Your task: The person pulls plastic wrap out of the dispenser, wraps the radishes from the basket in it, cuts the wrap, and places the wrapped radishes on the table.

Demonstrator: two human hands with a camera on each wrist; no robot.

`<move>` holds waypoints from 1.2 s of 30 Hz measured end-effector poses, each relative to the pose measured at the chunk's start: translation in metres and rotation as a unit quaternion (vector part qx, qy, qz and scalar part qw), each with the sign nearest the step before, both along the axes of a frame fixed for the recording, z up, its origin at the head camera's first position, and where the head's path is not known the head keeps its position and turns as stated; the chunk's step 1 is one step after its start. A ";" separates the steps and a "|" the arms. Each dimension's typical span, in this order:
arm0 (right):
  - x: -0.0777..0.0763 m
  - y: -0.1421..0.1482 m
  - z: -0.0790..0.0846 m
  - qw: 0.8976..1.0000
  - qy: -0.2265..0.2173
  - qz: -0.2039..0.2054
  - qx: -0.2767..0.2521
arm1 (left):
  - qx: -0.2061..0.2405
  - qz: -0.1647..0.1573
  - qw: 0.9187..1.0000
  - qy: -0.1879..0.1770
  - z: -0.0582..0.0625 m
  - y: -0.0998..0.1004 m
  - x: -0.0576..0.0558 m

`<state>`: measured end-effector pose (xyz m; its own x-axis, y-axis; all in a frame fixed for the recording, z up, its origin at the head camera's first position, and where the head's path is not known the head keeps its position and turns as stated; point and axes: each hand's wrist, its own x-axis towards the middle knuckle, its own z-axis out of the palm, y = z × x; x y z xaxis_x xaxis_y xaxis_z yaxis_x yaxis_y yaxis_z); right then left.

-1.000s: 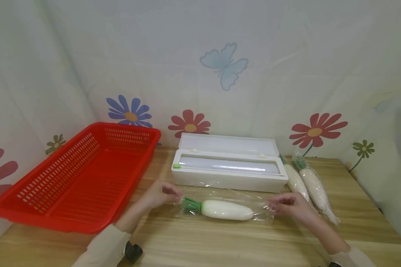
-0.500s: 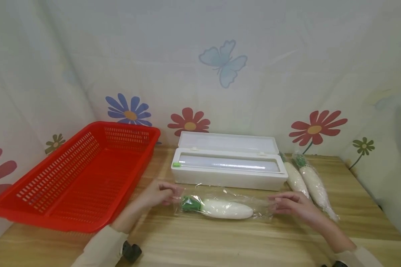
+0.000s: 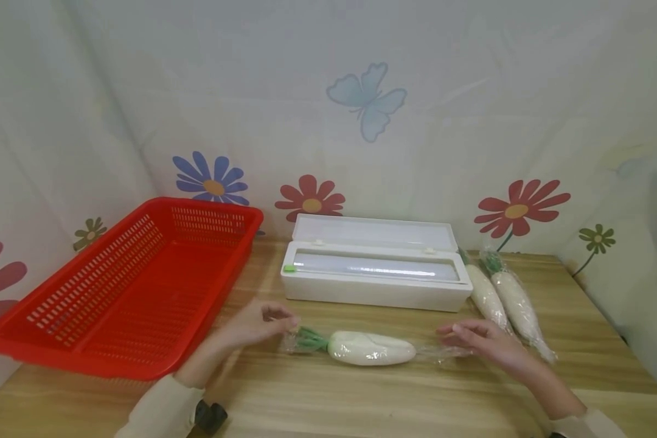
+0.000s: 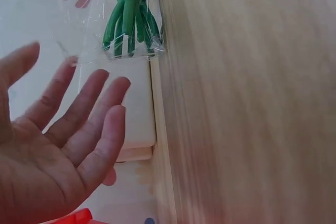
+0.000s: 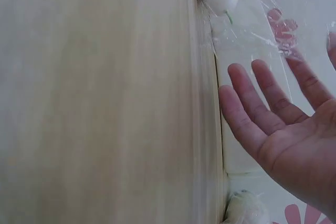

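A white radish with green stalks lies on the wooden table, wrapped in clear cling film. Beside the stalk end is my left hand; in the left wrist view its fingers are spread, with the film's edge right at the index fingertip. My right hand hovers at the tail end, where loose film trails out toward it. Its fingers are extended and apart in the right wrist view, and film overlaps the index fingertip there.
Behind the radish stands a white cling film dispenser with its lid raised and a film roll inside. Two wrapped radishes lie right of it. A red plastic basket fills the left side. A flowered cloth hangs behind.
The film, earlier stretched up between both hands above the radish, now lies round it with its ends gathered. The radish has rolled slightly. Both hands have loosened from the film's corners.
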<state>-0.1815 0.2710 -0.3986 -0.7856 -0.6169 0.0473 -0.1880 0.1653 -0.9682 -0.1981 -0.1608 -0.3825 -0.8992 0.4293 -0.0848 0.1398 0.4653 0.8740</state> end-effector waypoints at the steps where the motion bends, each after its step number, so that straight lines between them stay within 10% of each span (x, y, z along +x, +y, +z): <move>1: 0.002 -0.002 0.000 1.000 0.008 -0.012 0.027 | -0.013 -0.008 1.000 0.007 0.000 0.000 0.001; 14: 0.003 -0.002 -0.005 0.996 0.040 0.074 0.042 | -0.067 -0.102 0.992 0.026 -0.002 -0.001 0.004; 25: -0.001 -0.013 -0.006 0.985 0.057 -0.038 0.161 | -0.084 -0.063 0.993 0.053 -0.006 0.007 -0.003; 36: -0.014 -0.014 -0.007 0.990 0.010 -0.068 0.120 | -0.123 -0.019 0.986 0.113 -0.007 0.011 -0.013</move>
